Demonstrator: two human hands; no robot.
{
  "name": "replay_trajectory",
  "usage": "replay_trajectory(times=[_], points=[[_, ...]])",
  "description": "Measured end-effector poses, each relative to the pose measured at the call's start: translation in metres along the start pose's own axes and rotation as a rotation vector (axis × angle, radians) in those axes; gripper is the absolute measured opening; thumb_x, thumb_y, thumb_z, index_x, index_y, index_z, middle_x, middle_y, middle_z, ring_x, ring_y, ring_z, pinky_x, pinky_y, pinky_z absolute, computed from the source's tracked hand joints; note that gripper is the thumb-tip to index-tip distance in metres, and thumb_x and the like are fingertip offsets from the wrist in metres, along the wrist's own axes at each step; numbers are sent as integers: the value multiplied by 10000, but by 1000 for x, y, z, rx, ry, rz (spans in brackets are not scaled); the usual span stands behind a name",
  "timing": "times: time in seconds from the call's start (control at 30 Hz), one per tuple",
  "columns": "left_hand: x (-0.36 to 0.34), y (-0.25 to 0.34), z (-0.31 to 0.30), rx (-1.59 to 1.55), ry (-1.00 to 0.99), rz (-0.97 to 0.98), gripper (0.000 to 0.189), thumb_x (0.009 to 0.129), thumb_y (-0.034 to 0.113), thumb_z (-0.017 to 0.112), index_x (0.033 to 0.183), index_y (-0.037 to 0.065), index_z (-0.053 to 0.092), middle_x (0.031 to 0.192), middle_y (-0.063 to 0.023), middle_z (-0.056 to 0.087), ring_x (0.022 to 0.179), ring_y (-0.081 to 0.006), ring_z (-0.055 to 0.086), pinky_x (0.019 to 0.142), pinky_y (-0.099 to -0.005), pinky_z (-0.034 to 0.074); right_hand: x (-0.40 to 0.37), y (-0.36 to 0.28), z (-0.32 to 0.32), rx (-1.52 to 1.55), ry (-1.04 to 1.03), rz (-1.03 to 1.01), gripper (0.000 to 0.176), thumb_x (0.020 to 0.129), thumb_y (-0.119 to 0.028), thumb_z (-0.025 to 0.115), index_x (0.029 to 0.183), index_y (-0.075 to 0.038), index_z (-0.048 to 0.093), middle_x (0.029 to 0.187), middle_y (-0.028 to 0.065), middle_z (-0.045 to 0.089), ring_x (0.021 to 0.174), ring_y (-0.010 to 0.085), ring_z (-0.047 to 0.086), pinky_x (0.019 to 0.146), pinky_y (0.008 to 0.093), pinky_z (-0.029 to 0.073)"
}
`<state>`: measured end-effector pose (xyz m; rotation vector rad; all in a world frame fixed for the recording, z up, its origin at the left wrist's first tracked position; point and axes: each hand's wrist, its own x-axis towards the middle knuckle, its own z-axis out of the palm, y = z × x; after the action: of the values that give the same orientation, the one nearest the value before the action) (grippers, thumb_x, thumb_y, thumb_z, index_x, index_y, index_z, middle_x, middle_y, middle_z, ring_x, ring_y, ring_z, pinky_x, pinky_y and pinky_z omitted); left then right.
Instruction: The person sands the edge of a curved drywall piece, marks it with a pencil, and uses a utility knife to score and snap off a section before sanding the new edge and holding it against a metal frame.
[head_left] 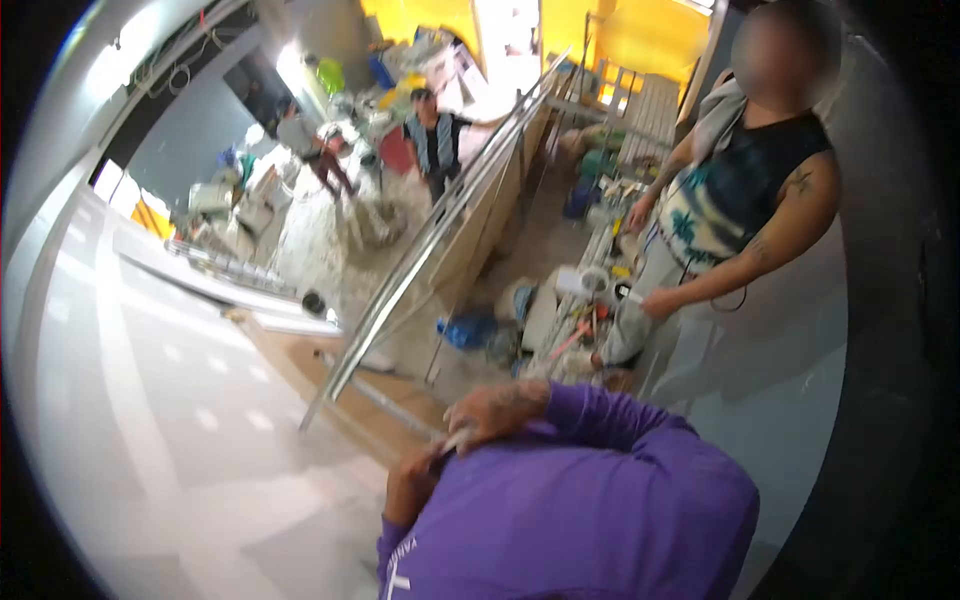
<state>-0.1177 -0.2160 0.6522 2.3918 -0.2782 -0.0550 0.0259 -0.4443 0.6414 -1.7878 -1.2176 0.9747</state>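
Note:
Both hands are close together in front of my purple long-sleeved shirt (580, 500), low in the head view. My right hand (495, 412) is closed, its fingers curled in toward the left one. Lower and to the left, my left hand (412, 482) is bent up to meet it, with its fingers also closed and partly hidden. Between them shows a small pale thing (458, 438), too blurred and covered to name. A thin metal bar (385, 400) ends just beyond the hands.
Long metal profiles (420, 250) slant across the middle. A person in a patterned sleeveless top (730, 210) stands at right by a plank platform (590, 265) crowded with tools and tape rolls. Two people stand farther back, one in a vest (433, 145). White panelling (150, 400) fills the left.

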Motion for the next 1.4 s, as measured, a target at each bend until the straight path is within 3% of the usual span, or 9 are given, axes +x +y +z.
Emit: replay_trajectory(times=[0.47, 0.63, 0.77, 0.83, 0.9, 0.93, 1.03, 1.2, 1.4], points=[[-11, 5, -3, 16, -40, -14, 468, 814, 7, 705, 1274, 93, 698, 1076, -169, 763, 873, -373, 737, 738, -452, 592, -6, -10, 5, -35, 62, 54, 625, 933, -472, 753, 1353, -26, 629, 1340, 245, 649, 1208, 406, 647, 992, 433, 535], [-10, 11, -1, 64, -64, -10, 484, 802, -6, 685, 1275, 99, 701, 1039, -173, 761, 853, -376, 732, 731, -454, 590, -54, -8, -73, 34, 736, -37, 1075, 885, -445, 832, 1649, -16, 209, 1697, 211, 267, 1549, 341, 323, 1203, 448, 376], [-4, 8, 1, 28, -57, -2, 508, 796, -24, 653, 1286, 102, 700, 1024, -183, 758, 851, -379, 729, 739, -456, 589, -106, -19, -172, 390, 1297, -407, 1054, 939, -567, 733, 1659, -16, 194, 1699, 196, 252, 1545, 273, 317, 1165, 436, 417], [-5, 12, 15, -7, -30, -18, 519, 793, -29, 644, 1293, 102, 698, 1029, -191, 756, 861, -383, 730, 747, -459, 589, -111, 44, -222, 421, 1476, -54, 934, 1001, -575, 646, 1638, -7, 266, 1587, 211, 437, 1444, 281, 471, 1056, 406, 505], [-3, 11, 8, 14, -78, -29, 526, 792, -29, 645, 1299, 103, 697, 1043, -197, 755, 879, -388, 732, 757, -462, 591, -107, 54, -268, 445, 1723, 175, 688, 987, -525, 686, 1386, 24, 573, 1105, 119, 658, 978, 221, 610, 868, 384, 494], [1, 14, 11, -60, -19, 54, 496, 812, -8, 662, 1292, 108, 705, 1052, -206, 755, 903, -398, 736, 774, -458, 592, -104, 34, -292, 351, 1734, -13, 619, 1082, -441, 571, 1492, 11, 467, 1018, 59, 620, 902, 192, 626, 790, 359, 552], [3, 29, 8, -57, -20, 5, 447, 836, 29, 690, 1274, 112, 716, 1052, -209, 757, 906, -397, 740, 781, -448, 589, -24, -64, -313, 57, 1478, -345, 598, 1049, -467, 600, 1409, 7, 537, 1054, 83, 651, 946, 218, 645, 832, 377, 548], [7, 28, 12, -61, -58, -68, 405, 847, 43, 703, 1249, 96, 727, 1081, -199, 756, 943, -386, 738, 789, -445, 579, 209, -161, -125, -531, 45, -352, 580, 995, -509, 649, 1271, 0, 653, 1116, 124, 703, 1020, 260, 678, 903, 406, 541], [-5, 11, 31, -190, 155, 68, 376, 880, 30, 638, 1244, 56, 729, 1058, -200, 752, 889, -367, 740, 750, -436, 574, 290, -97, 63, -1068, -774, -389, 588, 929, -561, 706, 1106, -7, 792, 1189, 173, 765, 1109, 311, 717, 987, 442, 533]])
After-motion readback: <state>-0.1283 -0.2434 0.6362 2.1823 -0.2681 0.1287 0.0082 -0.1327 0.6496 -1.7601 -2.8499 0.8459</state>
